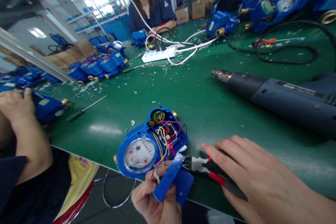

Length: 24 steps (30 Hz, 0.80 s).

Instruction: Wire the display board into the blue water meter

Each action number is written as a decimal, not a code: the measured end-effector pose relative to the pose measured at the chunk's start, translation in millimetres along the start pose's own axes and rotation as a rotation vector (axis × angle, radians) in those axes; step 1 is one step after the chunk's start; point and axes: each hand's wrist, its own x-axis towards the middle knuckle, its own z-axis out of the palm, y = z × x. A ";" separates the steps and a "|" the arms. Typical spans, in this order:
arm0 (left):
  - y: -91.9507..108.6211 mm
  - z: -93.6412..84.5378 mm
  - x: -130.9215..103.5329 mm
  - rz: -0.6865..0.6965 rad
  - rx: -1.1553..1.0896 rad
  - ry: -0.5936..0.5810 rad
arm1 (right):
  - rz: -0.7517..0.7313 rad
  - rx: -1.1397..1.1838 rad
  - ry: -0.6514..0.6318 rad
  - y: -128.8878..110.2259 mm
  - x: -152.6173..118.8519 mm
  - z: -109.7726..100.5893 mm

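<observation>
A blue water meter (140,155) with a round white dial lies at the table's front edge, its upper housing open on red, yellow and white wires. Just below it, my left hand (157,199) pinches a blue plastic piece (168,178) beside the wires. My right hand (252,175) is wrapped round red-and-black pliers (216,176). Their metal jaws point left and reach the upper end of the blue piece; whether they touch it is hard to tell.
A heat gun (273,94) lies at the right. Screwdrivers, a white power strip (159,54) and cables lie farther back. More blue meters (99,66) stand left and back right. A co-worker's hand (18,105) is at far left; other people sit across the green table (168,87).
</observation>
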 end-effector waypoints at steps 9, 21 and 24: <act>2.7 5.4 2.7 0.009 -0.059 0.031 | -0.080 -0.052 0.028 0.9 2.2 -1.2; 1.2 -2.2 -5.8 -0.114 -0.034 0.113 | -0.014 0.143 0.078 15.0 2.4 0.5; 2.7 -3.1 -5.2 -0.144 -0.040 0.108 | -0.014 0.149 0.076 20.9 6.8 -6.2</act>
